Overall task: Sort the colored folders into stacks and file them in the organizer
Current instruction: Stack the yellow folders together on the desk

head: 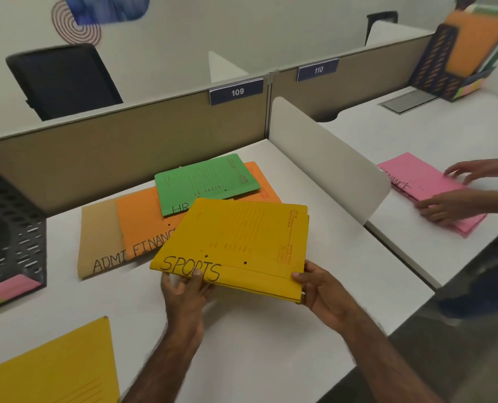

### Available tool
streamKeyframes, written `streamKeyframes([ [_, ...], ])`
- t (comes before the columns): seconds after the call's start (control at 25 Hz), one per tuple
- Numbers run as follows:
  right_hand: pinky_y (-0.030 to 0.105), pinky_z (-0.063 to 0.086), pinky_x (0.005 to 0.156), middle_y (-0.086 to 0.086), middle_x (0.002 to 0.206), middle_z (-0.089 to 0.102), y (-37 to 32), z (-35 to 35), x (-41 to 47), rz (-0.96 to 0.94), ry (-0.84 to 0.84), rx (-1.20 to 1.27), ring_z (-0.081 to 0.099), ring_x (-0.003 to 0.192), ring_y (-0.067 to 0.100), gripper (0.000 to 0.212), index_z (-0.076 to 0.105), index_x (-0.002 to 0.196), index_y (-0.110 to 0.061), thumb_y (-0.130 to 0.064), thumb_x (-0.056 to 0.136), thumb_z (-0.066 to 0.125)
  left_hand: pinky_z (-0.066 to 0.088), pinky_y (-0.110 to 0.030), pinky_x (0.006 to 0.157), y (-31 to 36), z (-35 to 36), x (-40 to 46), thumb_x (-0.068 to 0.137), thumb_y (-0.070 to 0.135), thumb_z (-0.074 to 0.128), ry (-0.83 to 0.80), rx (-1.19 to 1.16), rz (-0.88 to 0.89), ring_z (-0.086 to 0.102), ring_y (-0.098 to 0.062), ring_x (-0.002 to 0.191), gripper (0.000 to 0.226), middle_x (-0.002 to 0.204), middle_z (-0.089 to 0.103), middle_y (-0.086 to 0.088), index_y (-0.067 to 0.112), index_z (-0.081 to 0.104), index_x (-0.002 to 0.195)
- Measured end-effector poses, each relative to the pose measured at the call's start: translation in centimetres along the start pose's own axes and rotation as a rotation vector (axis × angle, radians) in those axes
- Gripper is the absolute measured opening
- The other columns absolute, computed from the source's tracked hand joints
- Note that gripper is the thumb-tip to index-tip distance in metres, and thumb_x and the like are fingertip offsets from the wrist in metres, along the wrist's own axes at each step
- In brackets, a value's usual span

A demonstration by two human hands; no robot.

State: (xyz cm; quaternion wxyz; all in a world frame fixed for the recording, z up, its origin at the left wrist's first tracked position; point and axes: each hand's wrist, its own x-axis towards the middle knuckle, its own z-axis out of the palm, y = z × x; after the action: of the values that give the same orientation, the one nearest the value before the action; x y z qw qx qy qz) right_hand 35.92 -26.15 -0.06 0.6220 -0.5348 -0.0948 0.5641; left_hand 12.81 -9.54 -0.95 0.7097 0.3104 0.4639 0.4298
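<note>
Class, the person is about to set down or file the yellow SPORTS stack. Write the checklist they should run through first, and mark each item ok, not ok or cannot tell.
1. Left hand grips the SPORTS stack at its near left edge: ok.
2. Right hand grips the near right corner: ok.
3. Stack edges squared: not ok, layers are offset at the right corner.
4. Only yellow folders in the stack: cannot tell, lower layers barely show.
5. Black organizer at left has a free slot: cannot tell, its inside is hidden.
6. Other colours sorted: not ok, the green HR folder, orange FINANCE folder and brown ADMI folder lie overlapped.
</note>
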Motion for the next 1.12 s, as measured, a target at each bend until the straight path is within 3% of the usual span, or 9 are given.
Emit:
streamKeyframes([
  [0.08,0.044,0.053,0.081,0.017,0.145,0.066,1.4,1.5,-1.8,-0.025,-0.030,-0.023,0.062,0.124,0.049,0.065,0.054,0.150,-0.010,-0.004,0.088,0.071,0.066,-0.038,0.071,-0.2,-0.2,-2.6,0.104,0.002,0.058,-0.068,-0.017,-0.019,0.075,-0.023,0.104,0.048,0.137,0.065,-0.010,0.024,0.047,0.145],
  [0.2,0.038,0.044,0.067,0.020,0.145,0.064,3.6,3.3,-4.4,-0.055,-0.070,-0.054,0.059,0.110,0.043,0.068,0.052,0.150,-0.010,-0.010,0.085,0.070,0.065,-0.039,0.075,-0.4,-0.6,-5.8,0.103,0.007,0.062,-0.147,-0.005,-0.053,0.071,-0.032,0.117,0.057,0.139,0.066,-0.009,0.021,0.041,0.154],
  [0.4,0.036,0.054,0.067,0.024,0.141,0.064,6.8,4.1,-8.3,-0.107,-0.044,-0.045,0.065,0.107,0.037,0.064,0.056,0.145,-0.013,-0.016,0.084,0.076,0.064,-0.045,0.085,0.8,-2.9,-9.1,0.102,0.003,0.062,-0.243,0.067,0.045,0.073,-0.028,0.117,0.054,0.132,0.073,-0.006,0.024,0.046,0.149],
  [0.48,0.041,0.057,0.076,0.019,0.136,0.069,6.9,4.0,-9.7,-0.137,0.030,-0.086,0.070,0.112,0.034,0.070,0.056,0.145,-0.017,-0.020,0.081,0.083,0.064,-0.046,0.089,1.5,-4.0,-10.0,0.102,0.006,0.063,-0.276,0.121,0.091,0.074,-0.024,0.116,0.052,0.130,0.075,-0.003,0.029,0.046,0.146],
  [0.6,0.048,0.058,0.090,0.017,0.137,0.068,6.0,2.9,-11.2,-0.198,0.272,-0.098,0.069,0.122,0.034,0.088,0.047,0.152,-0.021,-0.021,0.076,0.092,0.063,-0.045,0.091,1.8,-5.2,-11.6,0.103,0.011,0.064,-0.290,0.204,0.143,0.073,-0.020,0.116,0.048,0.128,0.076,0.002,0.037,0.048,0.141],
  [0.72,0.049,0.055,0.102,0.014,0.148,0.058,4.0,1.4,-12.4,-0.298,0.425,-0.232,0.062,0.130,0.030,0.085,0.043,0.157,-0.022,-0.035,0.083,0.084,0.061,-0.042,0.096,1.8,-6.3,-13.4,0.103,0.016,0.064,-0.303,0.267,0.191,0.071,-0.015,0.120,0.050,0.129,0.074,0.008,0.050,0.048,0.137],
  [0.84,0.048,0.050,0.109,0.008,0.157,0.052,2.6,0.7,-12.8,-0.352,0.464,-0.437,0.055,0.138,0.029,0.080,0.042,0.158,-0.027,-0.050,0.089,0.076,0.062,-0.026,0.088,1.8,-6.8,-15.0,0.102,0.027,0.064,-0.315,0.348,0.214,0.071,-0.006,0.116,0.049,0.124,0.073,0.020,0.066,0.045,0.125],
  [0.92,0.051,0.043,0.114,0.005,0.160,0.050,2.2,0.5,-12.7,-0.383,0.477,-0.542,0.050,0.145,0.029,0.084,0.042,0.159,-0.028,-0.058,0.087,0.073,0.061,-0.018,0.079,1.5,-6.9,-15.5,0.103,0.028,0.062,-0.330,0.360,0.228,0.072,-0.002,0.112,0.046,0.120,0.074,0.024,0.062,0.044,0.127],
  [1.12,0.054,0.050,0.108,0.003,0.157,0.052,1.0,0.6,-11.7,-0.338,0.338,-0.639,0.055,0.139,0.032,0.085,0.042,0.158,-0.032,-0.063,0.084,0.070,0.063,-0.024,0.077,1.5,-6.0,-16.2,0.105,0.025,0.056,-0.365,0.352,0.261,0.073,-0.008,0.112,0.046,0.126,0.074,0.017,0.053,0.039,0.137],
])
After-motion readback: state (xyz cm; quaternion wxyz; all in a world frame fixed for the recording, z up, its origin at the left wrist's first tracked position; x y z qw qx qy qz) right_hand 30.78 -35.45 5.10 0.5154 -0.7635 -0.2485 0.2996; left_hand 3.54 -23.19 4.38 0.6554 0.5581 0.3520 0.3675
